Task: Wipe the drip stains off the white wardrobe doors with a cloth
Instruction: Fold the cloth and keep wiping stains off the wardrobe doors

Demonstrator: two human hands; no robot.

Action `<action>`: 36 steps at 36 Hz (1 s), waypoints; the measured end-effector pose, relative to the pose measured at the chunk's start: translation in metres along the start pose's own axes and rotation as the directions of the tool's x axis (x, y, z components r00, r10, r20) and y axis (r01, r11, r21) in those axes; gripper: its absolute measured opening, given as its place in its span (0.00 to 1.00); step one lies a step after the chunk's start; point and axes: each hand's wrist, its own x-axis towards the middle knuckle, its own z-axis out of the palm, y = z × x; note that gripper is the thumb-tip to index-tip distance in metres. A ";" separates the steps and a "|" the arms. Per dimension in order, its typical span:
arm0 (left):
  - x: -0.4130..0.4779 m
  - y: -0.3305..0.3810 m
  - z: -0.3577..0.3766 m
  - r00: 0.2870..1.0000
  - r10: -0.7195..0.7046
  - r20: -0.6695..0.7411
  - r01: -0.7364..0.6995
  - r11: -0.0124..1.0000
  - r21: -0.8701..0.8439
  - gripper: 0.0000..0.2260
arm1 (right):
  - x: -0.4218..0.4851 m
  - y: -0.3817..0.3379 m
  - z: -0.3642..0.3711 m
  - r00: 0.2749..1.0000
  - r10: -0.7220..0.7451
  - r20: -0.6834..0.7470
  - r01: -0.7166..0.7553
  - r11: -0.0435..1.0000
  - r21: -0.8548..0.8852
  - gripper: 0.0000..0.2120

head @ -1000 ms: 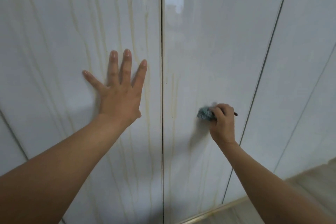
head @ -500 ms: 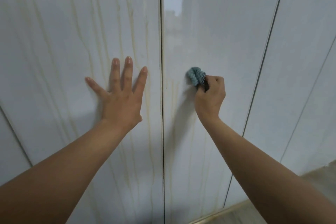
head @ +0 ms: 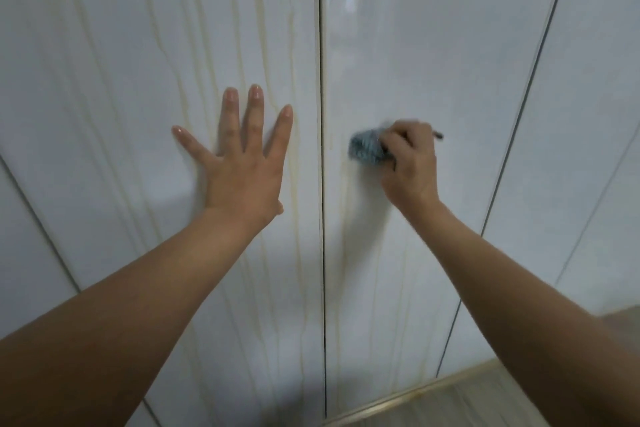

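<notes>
With the left hand (head: 242, 166) splayed flat and the right hand (head: 412, 166) clenching the cloth (head: 365, 148), the small wad may miss streaks (head: 297, 253).

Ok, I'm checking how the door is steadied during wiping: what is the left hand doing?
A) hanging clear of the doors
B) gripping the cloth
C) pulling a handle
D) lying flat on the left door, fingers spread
D: the left hand lies flat, fingers spread, on the streaked left door, while the right hand grips the cloth against the right door.
</notes>
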 end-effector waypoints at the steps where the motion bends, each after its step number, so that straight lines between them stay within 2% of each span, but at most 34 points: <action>1: 0.000 0.000 0.001 1.000 0.001 -0.002 -0.001 1.000 0.003 0.69 | -0.023 0.003 0.002 0.999 -0.025 0.023 0.025 1.000 -0.008 0.04; 5: 0.000 -0.002 0.002 1.000 0.004 -0.003 -0.004 1.000 0.007 0.68 | -0.110 0.012 0.003 0.985 0.045 0.166 -0.036 0.998 -0.058 0.08; 8: -0.003 -0.001 0.003 1.000 0.002 -0.001 -0.002 1.000 -0.010 0.69 | -0.121 0.011 -0.005 0.959 0.155 0.238 -0.149 0.988 -0.045 0.11; 11: -0.002 0.000 0.003 1.000 0.005 0.007 -0.005 1.000 -0.008 0.68 | -0.074 -0.002 -0.016 0.917 0.365 0.162 -0.374 0.927 0.033 0.14; 14: -0.001 -0.001 0.000 1.000 0.002 0.003 -0.002 1.000 -0.017 0.68 | -0.001 -0.022 -0.027 0.811 0.585 0.002 -0.575 0.798 0.181 0.09; 16: -0.001 -0.001 0.000 1.000 0.003 0.005 -0.003 1.000 -0.016 0.68 | 0.039 -0.034 -0.025 0.774 0.632 -0.036 -0.616 0.765 0.189 0.07; 19: -0.001 -0.002 0.000 1.000 0.009 0.006 -0.009 1.000 -0.027 0.68 | 0.063 -0.050 -0.011 0.756 0.652 -0.055 -0.637 0.753 0.165 0.08; 21: 0.000 -0.002 0.001 1.000 0.008 0.010 -0.008 1.000 -0.028 0.67 | 0.056 -0.063 -0.002 0.764 0.643 -0.058 -0.630 0.762 0.151 0.07; 25: 0.000 -0.002 0.001 1.000 0.004 0.015 -0.003 0.999 -0.038 0.67 | 0.026 -0.079 0.005 0.853 0.520 0.050 -0.522 0.845 0.115 0.07; 29: 0.000 -0.002 0.001 1.000 0.006 0.007 -0.006 0.999 -0.039 0.66 | 0.055 -0.074 -0.010 0.891 0.438 0.117 -0.449 0.889 0.092 0.08; 33: 0.001 -0.003 0.001 1.000 0.000 -0.006 -0.001 0.999 -0.044 0.65 | 0.084 -0.080 -0.010 0.952 0.271 0.141 -0.285 0.954 0.093 0.11; 36: 0.000 -0.002 0.002 1.000 0.000 -0.010 0.000 0.999 -0.040 0.65 | 0.080 -0.082 -0.001 0.991 0.108 0.080 -0.116 0.989 0.096 0.15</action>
